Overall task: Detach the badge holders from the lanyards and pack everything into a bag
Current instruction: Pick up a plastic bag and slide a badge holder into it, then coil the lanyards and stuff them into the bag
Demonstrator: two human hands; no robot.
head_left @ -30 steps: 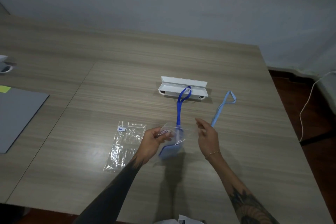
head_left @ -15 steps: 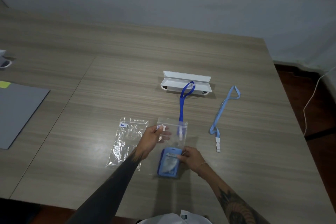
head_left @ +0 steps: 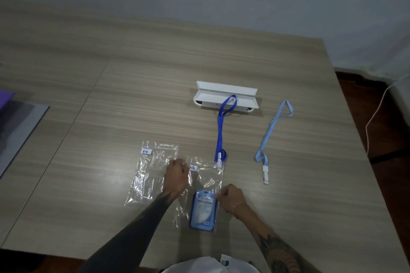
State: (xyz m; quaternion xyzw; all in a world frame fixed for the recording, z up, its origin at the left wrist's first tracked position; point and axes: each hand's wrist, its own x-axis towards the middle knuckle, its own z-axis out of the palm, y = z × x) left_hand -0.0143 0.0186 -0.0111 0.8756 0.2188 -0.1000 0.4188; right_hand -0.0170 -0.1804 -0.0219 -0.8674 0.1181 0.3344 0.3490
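The blue rectangular plastic badge holder point(head_left: 203, 210) lies flat on the wood-grain table point(head_left: 133, 99), its long axis running straight away from the person, and it sits inside the near end of a clear plastic zip bag point(head_left: 205, 180) whose mouth points away from the hands. The right hand point(head_left: 231, 197) is the nearer one: it rests just to the right of the holder, fingers curled and pinching the bag's right edge at the holder's top corner. The left hand point(head_left: 176, 176) sits farther forward and to the left, knuckles up, fingers closed on the bag's upper left corner beside its small white label (whether it pinches or merely presses the film, I cannot tell). Directly beyond the bag's mouth, in line with the holder's axis, lies the dark blue fabric lanyard point(head_left: 220, 131), its white clip touching the bag's far right corner. The light blue lanyard point(head_left: 269, 135) lies well off to the right of the right hand. A second clear bag point(head_left: 150, 173) lies flat just left of the left hand. I judge the next item is the dark lanyard, an easy forward reach for the right hand.
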